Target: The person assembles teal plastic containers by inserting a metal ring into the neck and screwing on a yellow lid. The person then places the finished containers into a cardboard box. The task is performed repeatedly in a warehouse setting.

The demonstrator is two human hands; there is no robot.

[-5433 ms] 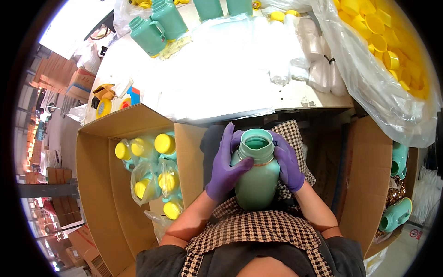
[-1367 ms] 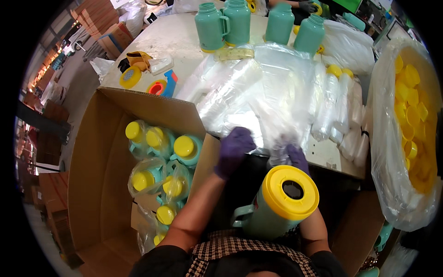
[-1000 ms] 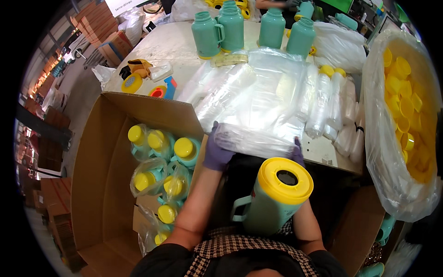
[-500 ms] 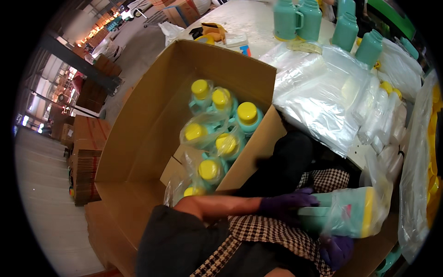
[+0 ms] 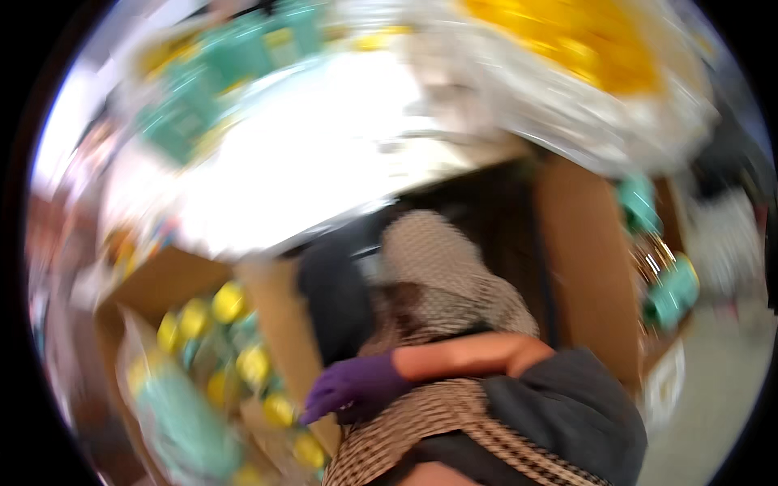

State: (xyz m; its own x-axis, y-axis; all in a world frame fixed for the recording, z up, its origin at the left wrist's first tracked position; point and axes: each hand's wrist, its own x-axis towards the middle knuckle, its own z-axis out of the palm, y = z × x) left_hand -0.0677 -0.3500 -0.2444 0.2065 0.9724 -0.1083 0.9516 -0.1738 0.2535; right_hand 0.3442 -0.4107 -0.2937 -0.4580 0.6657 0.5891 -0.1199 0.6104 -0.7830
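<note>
A teal jug [image 5: 182, 417] in a clear plastic bag slants over the left part of the open carton [image 5: 150, 279]. My left hand is not visible, so what supports that jug cannot be seen. Across my lap, my right hand [image 5: 361, 389] in a purple glove reaches left toward the carton's near side wall. Its fingers look stretched out and slightly bent, with nothing visible in them, though the picture is smeared. Inside the carton stand several jugs with yellow lids [image 5: 254, 366]. A checked apron [image 5: 429, 259] covers my lap.
Ahead is a table with bright plastic bags [image 5: 300, 154] and several teal jugs [image 5: 235, 53] at its far left. A large clear bag of yellow parts [image 5: 567, 40] sits at the far right. Beside me on the right, another carton [image 5: 587, 259] has teal pieces [image 5: 673, 292] beyond its wall.
My view has swung right. The bagged jug, earlier between both gloved hands at my right, is now over the carton on my left. My right hand has come away from it; my left has left view.
</note>
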